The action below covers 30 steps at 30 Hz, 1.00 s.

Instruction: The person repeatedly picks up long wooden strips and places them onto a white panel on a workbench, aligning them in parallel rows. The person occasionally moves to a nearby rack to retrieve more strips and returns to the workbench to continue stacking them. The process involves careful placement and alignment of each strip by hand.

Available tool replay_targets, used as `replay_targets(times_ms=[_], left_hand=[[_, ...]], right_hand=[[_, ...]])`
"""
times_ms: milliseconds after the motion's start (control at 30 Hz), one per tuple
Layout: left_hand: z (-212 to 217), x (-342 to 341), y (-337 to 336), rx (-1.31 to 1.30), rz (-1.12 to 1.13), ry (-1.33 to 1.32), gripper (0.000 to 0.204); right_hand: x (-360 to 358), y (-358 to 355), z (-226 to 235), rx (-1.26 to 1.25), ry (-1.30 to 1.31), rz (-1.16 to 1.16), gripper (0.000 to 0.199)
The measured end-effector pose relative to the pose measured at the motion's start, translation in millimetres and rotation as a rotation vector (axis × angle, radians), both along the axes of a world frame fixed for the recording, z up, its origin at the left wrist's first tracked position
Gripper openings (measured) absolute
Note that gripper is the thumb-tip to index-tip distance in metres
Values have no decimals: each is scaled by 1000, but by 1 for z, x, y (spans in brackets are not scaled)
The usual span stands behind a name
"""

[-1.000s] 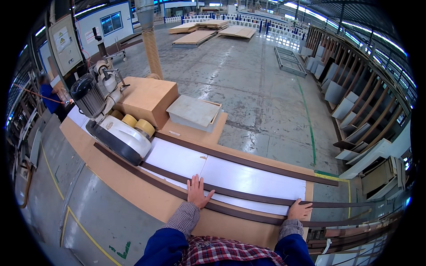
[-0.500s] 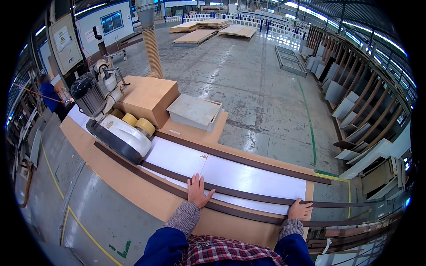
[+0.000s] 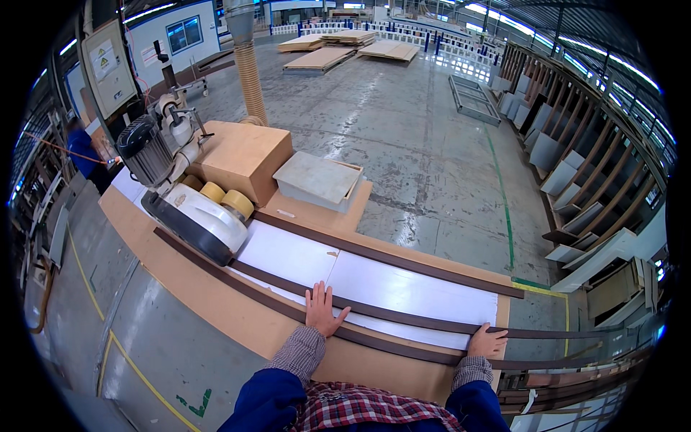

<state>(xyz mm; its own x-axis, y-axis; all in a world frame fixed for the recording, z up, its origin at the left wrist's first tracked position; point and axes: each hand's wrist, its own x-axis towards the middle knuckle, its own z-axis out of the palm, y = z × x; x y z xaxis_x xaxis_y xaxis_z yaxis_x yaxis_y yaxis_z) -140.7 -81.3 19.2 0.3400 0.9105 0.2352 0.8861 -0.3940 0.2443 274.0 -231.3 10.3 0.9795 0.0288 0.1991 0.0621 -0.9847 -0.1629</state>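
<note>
My left hand (image 3: 326,309) lies across a dark brown strip (image 3: 403,315) with its fingers spread, palm down. A second brown strip (image 3: 399,347) runs nearer to me, by the heel of that hand. My right hand (image 3: 487,340) rests over the same strips farther right, its fingers stretched out, by the end of the white surface (image 3: 410,285). Along the far side of that surface lies a third brown strip (image 3: 432,268), touched by neither hand. All three lead left toward a machine (image 3: 198,223) with a motor and yellow rollers.
A tan box (image 3: 241,158) and a grey lidded container (image 3: 317,180) stand behind the machine. A duct hose (image 3: 250,83) rises beyond. Racks of boards (image 3: 576,165) line the right side. Stacked panels (image 3: 324,57) lie far off. A person in blue (image 3: 86,155) is at far left.
The far brown strip has slid left toward the machine; its right end now sticks out less. My two hands have stayed in place on the strips, and the view has shifted slightly.
</note>
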Motion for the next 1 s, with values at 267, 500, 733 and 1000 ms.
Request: replay_targets(times_ms=[267,500,733,1000], left_hand=[[-1,0,0,-5,4,8,80],[1,1,0,-1,8,1,80],[0,1,0,14,15,30,80],[-2,1,0,-15,15,21,80]], right_hand=[[0,0,-1,4,-6,0,74],[-1,0,-1,-15,-33,5,74],[0,0,-1,8,-14,1,74],[-2,1,3,8,7,13,74]])
